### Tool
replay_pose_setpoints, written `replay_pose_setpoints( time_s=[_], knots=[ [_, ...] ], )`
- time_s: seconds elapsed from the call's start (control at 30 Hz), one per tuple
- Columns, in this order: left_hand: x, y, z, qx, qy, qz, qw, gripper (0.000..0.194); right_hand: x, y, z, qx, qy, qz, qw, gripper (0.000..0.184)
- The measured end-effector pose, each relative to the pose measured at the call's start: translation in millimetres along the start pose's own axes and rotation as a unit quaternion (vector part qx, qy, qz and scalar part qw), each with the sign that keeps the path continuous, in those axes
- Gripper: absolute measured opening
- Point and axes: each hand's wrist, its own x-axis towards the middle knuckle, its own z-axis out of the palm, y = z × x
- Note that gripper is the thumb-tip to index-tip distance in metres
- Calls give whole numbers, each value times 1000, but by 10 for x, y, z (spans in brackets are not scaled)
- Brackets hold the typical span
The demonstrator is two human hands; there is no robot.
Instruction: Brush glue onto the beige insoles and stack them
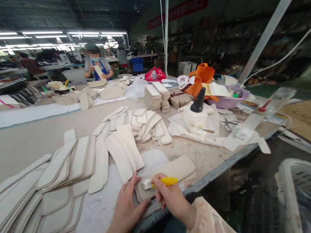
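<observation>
- Head view: yellow-handled, white-smeared brush (169, 181) is clamped in fingers of right hand (173, 198), its tip held to beige rounded panel (176, 169) near tabletop (43, 126) edge.
- Panel is touched by left hand (126, 212), fingers apart, presumably against slipping.

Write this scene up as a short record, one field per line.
Place: large workshop with rows of ceiling lights
Right hand: the right hand holds a yellow-handled brush, its white-coated tip on a beige panel
Left hand: the left hand steadies the panel's near end
Left of the hands: many loose, overlapping pale panels
Beyond the hands: white tub with a black cone on top
Far right: purple basin, clear bottle with red tip
Across the table: a person holding a panel
</observation>
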Motion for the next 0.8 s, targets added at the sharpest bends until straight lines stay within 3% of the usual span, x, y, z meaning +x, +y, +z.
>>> replay_pose_setpoints(
  time_s=[0.2, 0.47, 0.57, 0.67, 0.8],
  knots=[
    [15, -29, 17, 23, 6, 6, 1000, 83, 26, -80, -250, -127, 102, -52, 985, 22],
    [35, -53, 36, 41, 2, 17, 999, 80, 40, -200, -1139, -262, 211, -119, 934, 26],
    [33, -59, 36, 50, 5, 13, 999, 79, -14, -260, -1367, -293, 230, -138, 918, 30],
    [28, -60, 41, 51, 9, 14, 999, 80, -123, -308, -1401, -349, 231, -179, 890, 30],
    [18, -57, 41, 48, 9, 17, 999, 82, -232, -273, -1206, -526, 165, -186, 813, 29]
  ],
)
